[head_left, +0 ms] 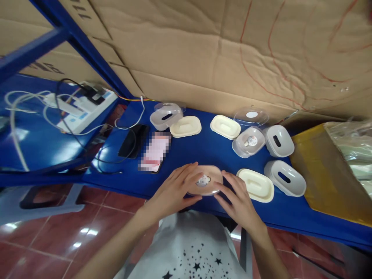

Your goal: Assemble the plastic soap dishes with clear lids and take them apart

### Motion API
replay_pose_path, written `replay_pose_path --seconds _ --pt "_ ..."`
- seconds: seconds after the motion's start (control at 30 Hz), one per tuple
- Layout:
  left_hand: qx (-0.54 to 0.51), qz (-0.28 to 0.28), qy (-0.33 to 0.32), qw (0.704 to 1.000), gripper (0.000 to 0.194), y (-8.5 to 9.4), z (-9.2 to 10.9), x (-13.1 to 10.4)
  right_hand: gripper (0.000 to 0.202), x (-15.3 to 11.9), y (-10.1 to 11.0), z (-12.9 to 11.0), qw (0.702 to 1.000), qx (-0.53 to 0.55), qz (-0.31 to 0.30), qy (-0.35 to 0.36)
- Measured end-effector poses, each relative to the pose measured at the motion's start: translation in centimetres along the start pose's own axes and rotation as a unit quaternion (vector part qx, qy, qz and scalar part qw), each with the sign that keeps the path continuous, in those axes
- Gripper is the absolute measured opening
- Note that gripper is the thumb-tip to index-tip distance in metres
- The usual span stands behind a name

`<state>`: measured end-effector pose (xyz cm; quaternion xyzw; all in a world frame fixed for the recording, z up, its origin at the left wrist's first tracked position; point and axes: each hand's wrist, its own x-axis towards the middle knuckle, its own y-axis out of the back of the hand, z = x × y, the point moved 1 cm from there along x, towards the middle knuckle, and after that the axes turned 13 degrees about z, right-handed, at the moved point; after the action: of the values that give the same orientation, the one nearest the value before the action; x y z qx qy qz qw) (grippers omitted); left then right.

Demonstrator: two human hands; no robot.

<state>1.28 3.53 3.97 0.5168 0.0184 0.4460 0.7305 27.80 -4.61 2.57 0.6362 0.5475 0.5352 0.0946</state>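
Note:
At the front of the blue table, a rounded plastic box with a clear lid (213,176) and a round white label sits between my hands. My left hand (180,184) holds its left side, fingers over the lid and thumb at the near edge. At its right side, my right hand (235,193) grips the edge with thumb and curved fingers. Just right of that hand lies a cream oval tray (257,186). Beyond it are two white slotted boxes, one nearer (286,178) and one farther (279,141). The underside of the held box is hidden.
Farther back are a labelled translucent box (248,141), a clear lid (251,116), cream trays (225,127) (186,126) and another translucent box (165,117). Phones (155,151) (133,141), cables and a power strip (87,112) lie left. A carton (328,170) stands right; cardboard (188,50) walls the back.

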Motion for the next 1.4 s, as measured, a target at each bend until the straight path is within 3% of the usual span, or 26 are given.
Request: replay_pose_path --seconds 0.3,0.77,1.17,1.4 --pt "-0.015 -0.021 -0.001 1.000 0.070 -0.9 -0.3 0.1 0.043 -0.8 -0.2 -0.1 0.999 0.013 0.007 -0.047" --pt "-0.015 -0.001 -0.014 1.000 0.071 -1.4 0.5 -0.1 0.047 -1.3 -0.3 0.9 0.999 0.008 0.007 -0.039" --pt "-0.028 -0.018 -0.020 0.999 0.081 -2.0 -0.8 -0.1 0.054 -0.1 -0.1 0.9 0.999 -0.036 -0.033 -0.005" --pt "-0.008 -0.017 -0.022 1.000 0.083 -2.4 -0.7 -0.4 0.058 -0.5 -0.5 1.3 0.999 -0.041 -0.020 0.003"
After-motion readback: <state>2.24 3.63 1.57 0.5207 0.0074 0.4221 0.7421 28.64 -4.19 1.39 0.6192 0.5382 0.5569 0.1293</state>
